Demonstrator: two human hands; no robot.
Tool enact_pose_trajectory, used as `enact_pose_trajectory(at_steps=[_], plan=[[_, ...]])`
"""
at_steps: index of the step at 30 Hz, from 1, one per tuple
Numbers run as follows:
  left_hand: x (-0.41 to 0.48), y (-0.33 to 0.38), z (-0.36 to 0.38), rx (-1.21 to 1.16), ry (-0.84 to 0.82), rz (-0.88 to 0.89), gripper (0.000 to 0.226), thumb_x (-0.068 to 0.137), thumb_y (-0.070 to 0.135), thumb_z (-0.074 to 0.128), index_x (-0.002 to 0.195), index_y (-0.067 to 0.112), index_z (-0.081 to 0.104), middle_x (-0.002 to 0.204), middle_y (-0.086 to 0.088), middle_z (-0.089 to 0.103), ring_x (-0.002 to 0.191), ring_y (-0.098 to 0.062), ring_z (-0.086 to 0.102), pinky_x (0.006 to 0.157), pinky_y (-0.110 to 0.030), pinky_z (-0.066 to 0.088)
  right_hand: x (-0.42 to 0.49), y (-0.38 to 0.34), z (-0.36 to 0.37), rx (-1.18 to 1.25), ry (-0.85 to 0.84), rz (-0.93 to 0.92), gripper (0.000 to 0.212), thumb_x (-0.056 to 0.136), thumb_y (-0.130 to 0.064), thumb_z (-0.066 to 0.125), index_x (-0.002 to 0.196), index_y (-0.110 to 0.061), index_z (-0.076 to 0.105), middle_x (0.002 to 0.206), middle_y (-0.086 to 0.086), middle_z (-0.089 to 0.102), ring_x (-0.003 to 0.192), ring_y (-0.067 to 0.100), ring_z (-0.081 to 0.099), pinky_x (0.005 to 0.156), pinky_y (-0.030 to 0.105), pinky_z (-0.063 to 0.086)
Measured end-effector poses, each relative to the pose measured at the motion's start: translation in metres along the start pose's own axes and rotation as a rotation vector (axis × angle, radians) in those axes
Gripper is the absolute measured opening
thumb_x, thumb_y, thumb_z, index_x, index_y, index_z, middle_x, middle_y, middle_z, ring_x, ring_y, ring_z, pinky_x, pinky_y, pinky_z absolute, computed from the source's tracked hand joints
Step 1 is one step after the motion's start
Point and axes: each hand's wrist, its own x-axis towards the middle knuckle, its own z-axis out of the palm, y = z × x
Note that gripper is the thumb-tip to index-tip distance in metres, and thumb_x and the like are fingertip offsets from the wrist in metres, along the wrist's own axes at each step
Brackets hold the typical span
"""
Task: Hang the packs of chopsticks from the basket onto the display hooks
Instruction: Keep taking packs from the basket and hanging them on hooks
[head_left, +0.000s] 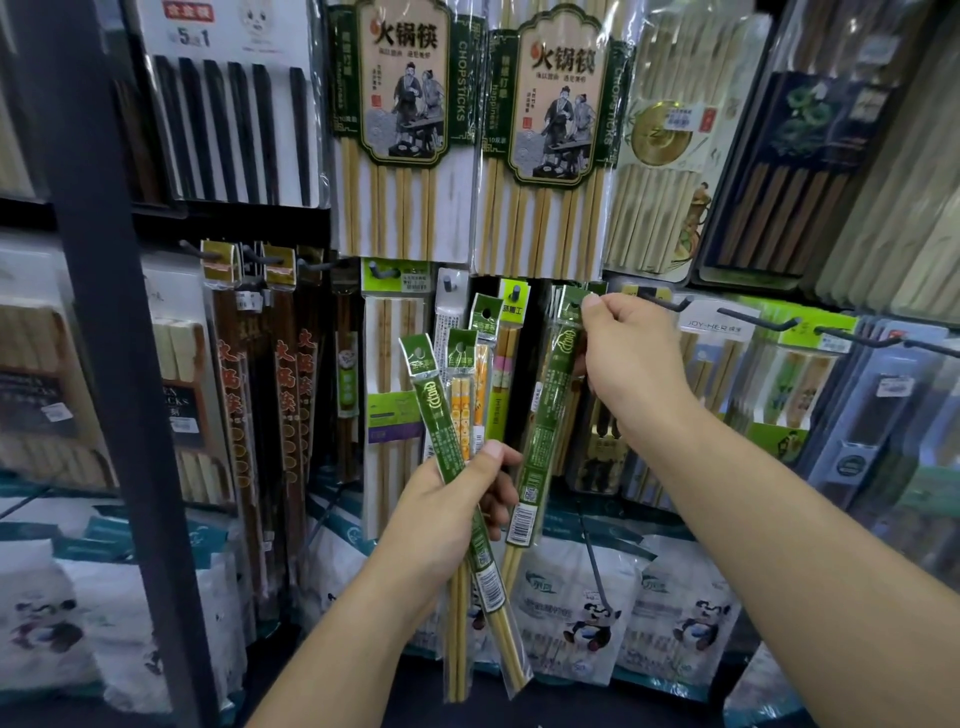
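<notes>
Two packs sit nearest, in the left hand (452, 514), whose fingers and thumb curl round their middles: a green-sleeved pack (441, 415) leaning up to the left and a yellow-printed pack (460, 395) almost upright beside it, both with header cards up and stick ends hanging down past the wrist. Farther in and to the right, the right hand (628, 353) pinches the header card of a third pack (545, 426) between thumb and forefinger. Its long axis runs steeply, with the header up at the hook row and the barcode end swung down to the left, close to the left hand's fingers. The fingers cover the hole, so I cannot tell whether it is already over a peg. A bare hook (667, 302) juts out just to the right. These packs look light and stiff along their length, but the film sleeve is probably slippery and the card thin. The best hold is likely on the header just beside the hole, keeping the long axis vertical so the hole meets the peg squarely. Farthest back, large hot-pot chopstick packs (405, 130) hang above the row.
</notes>
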Motion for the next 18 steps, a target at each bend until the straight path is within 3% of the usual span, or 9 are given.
enact_pose_trajectory(at_steps=[3, 7, 10, 14, 16, 18], plan=[[0.0, 0.0, -0.001, 0.007, -0.006, -0.006, 0.029, 0.104, 0.033, 0.057, 0.095, 0.015, 0.078, 0.072, -0.004, 0.066, 0.062, -0.017, 0.059, 0.056, -0.026, 0.051, -0.002, 0.003, -0.001, -0.03, -0.016, 0.0, 0.04, 0.105, -0.027, 0.048, 0.081, 0.004, 0.053, 0.067, 0.011, 0.048, 0.069, 0.04, 0.06, 0.062, 0.031, 0.044], [0.0, -0.001, -0.001, 0.012, -0.021, -0.019, 0.03, 0.105, 0.033, 0.055, 0.09, 0.021, 0.079, 0.067, -0.002, 0.059, 0.055, -0.013, 0.052, 0.051, -0.025, 0.046, -0.006, 0.005, -0.002, -0.041, 0.0, 0.025, 0.026, 0.096, -0.022, 0.057, 0.072, -0.014, 0.056, 0.071, 0.007, 0.06, 0.084, 0.035, 0.07, 0.063, 0.027, 0.046], [0.002, -0.002, -0.001, -0.028, -0.033, -0.055, 0.027, 0.102, 0.038, 0.059, 0.1, 0.017, 0.076, 0.064, 0.0, 0.052, 0.052, -0.013, 0.042, 0.048, -0.027, 0.036, -0.005, 0.005, -0.001, -0.036, 0.018, 0.043, 0.024, 0.096, -0.022, 0.058, 0.074, -0.013, 0.056, 0.075, 0.012, 0.063, 0.086, 0.035, 0.07, 0.064, 0.024, 0.044], [0.002, -0.003, 0.0, -0.03, -0.075, -0.074, 0.073, 0.083, 0.064, 0.073, 0.12, 0.003, 0.058, 0.061, 0.005, 0.049, 0.049, -0.011, 0.038, 0.046, -0.025, 0.032, -0.004, 0.007, 0.003, -0.037, 0.034, 0.066, 0.031, 0.097, -0.028, 0.059, 0.071, -0.015, 0.048, 0.072, 0.008, 0.055, 0.085, 0.037, 0.069, 0.062, 0.028, 0.045], [0.001, -0.002, 0.001, -0.029, -0.087, -0.05, 0.091, 0.069, 0.077, 0.076, 0.115, 0.002, 0.055, 0.061, 0.007, 0.048, 0.049, -0.01, 0.037, 0.045, -0.023, 0.033, -0.007, 0.01, 0.004, -0.05, 0.026, 0.071, 0.037, 0.099, -0.035, 0.057, 0.07, -0.014, 0.046, 0.068, 0.008, 0.051, 0.078, 0.036, 0.068, 0.065, 0.033, 0.049], [0.001, -0.001, 0.001, -0.05, -0.08, -0.031, 0.091, 0.063, 0.084, 0.075, 0.105, 0.005, 0.054, 0.06, 0.006, 0.046, 0.048, -0.009, 0.037, 0.044, -0.022, 0.034, -0.011, 0.014, 0.004, -0.06, 0.018, 0.072, 0.043, 0.101, -0.042, 0.055, 0.07, -0.015, 0.044, 0.065, 0.008, 0.05, 0.063, 0.029, 0.06, 0.064, 0.034, 0.047]])
